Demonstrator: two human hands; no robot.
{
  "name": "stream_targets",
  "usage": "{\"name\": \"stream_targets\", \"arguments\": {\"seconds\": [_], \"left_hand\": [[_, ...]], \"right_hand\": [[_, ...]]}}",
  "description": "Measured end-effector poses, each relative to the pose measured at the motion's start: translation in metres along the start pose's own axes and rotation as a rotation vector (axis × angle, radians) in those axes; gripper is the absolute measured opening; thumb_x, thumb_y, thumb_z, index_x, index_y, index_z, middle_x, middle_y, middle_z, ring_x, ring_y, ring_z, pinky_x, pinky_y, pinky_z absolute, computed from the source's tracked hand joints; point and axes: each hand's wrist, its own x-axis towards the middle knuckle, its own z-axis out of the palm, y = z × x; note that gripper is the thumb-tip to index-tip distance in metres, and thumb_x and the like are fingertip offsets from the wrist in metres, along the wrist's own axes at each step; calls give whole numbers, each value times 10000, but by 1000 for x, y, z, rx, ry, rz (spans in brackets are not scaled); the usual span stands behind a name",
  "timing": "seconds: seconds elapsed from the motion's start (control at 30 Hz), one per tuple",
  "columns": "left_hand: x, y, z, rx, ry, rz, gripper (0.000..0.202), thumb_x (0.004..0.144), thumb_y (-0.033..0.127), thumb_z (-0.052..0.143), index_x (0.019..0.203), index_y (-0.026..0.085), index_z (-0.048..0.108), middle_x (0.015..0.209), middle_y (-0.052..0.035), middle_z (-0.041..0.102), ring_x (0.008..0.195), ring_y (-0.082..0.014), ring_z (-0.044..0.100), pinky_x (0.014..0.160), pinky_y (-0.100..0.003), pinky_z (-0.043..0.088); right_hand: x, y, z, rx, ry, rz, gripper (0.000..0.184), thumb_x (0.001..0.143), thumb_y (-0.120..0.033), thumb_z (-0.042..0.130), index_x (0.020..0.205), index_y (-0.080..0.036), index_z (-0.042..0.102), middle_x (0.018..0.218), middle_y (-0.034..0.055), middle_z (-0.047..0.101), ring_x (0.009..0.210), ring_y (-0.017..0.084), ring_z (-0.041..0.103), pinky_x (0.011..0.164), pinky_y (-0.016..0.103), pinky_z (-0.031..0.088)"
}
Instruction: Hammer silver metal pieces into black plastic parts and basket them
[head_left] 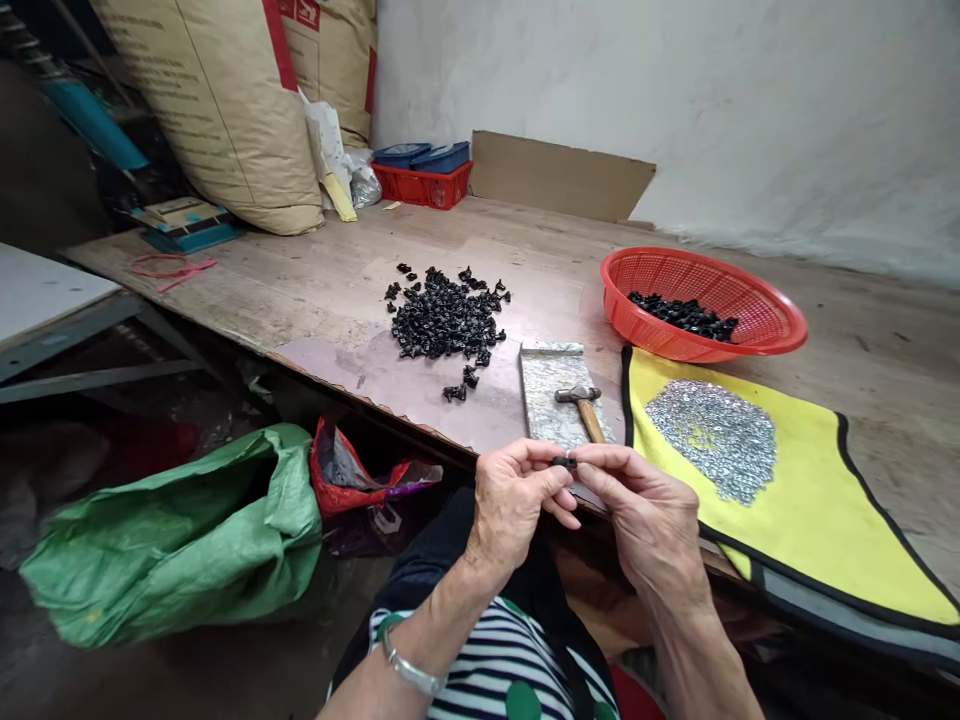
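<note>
Between my two hands is a small black plastic part (564,462), held just in front of the table's edge. My left hand (514,500) pinches it with thumb and fingertips. The fingertips of my right hand (637,505) are closed at the part's other end; whether they also hold something tiny is too small to tell. Just beyond my fingers a hammer (583,402) with a wooden handle lies on a worn metal plate (541,385). A heap of similar black parts (448,318) covers the table to the left. Small shiny metal pieces (716,435) are spread on a yellow cloth (817,500) at right.
A red mesh basket (780,310) holds more black parts. Farther back stand a red crate (424,188) with blue containers, a cardboard sheet (559,175) and large paper sacks (225,110). Below the table's edge at left are a green sack (187,540) and a red bag (345,485).
</note>
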Motion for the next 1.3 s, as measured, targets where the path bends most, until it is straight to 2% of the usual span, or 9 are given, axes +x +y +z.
{"name": "stream_targets", "arguments": {"seconds": [0.1,0.27,0.33,0.53,0.83,1.13,1.3], "left_hand": [[-1,-1,0,0,-1,-17,223,569,166,697,756,59,638,533,-36,619,402,-125,558,354,-239,498],[-1,-3,-1,-3,-9,-12,200,580,169,692,744,66,642,511,-25,606,396,-123,552,356,-240,497],[-1,-4,-2,-5,-18,-6,185,587,169,689,738,72,643,512,-24,607,397,-124,554,355,-239,494],[-2,-9,-5,23,-60,-5,171,612,185,683,749,88,650,481,-15,596,382,-126,548,353,-237,484],[-4,-10,-6,20,-80,-32,160,602,192,681,710,83,636,506,-25,602,398,-126,551,341,-239,486],[-1,-8,-15,24,-154,-24,217,623,201,679,785,112,566,522,-3,608,388,-125,546,316,-236,477],[-1,-9,-18,66,-147,22,181,663,237,669,729,130,539,542,-1,613,360,-91,509,289,-190,433]], "right_hand": [[0,2,0,15,15,12,157,617,-282,757,729,-187,703,726,10,673,652,136,611,625,260,515],[0,1,-1,-51,-3,-95,95,627,-254,747,687,-195,702,806,20,683,757,153,617,682,260,512],[0,-1,-2,-82,-15,-100,88,623,-249,748,681,-197,706,794,16,681,740,144,615,679,253,509],[0,-7,-3,-6,-27,52,160,565,-260,781,687,-183,712,701,14,673,627,137,608,591,253,519],[5,-15,-8,88,-172,281,196,493,-213,805,635,-140,692,569,23,651,493,105,576,496,209,476],[6,-15,-1,152,-181,334,175,483,-192,793,591,-132,668,521,29,638,443,136,589,471,247,494],[5,-13,4,210,-149,321,139,494,-177,769,570,-138,660,487,28,624,428,136,576,457,248,488]]}}
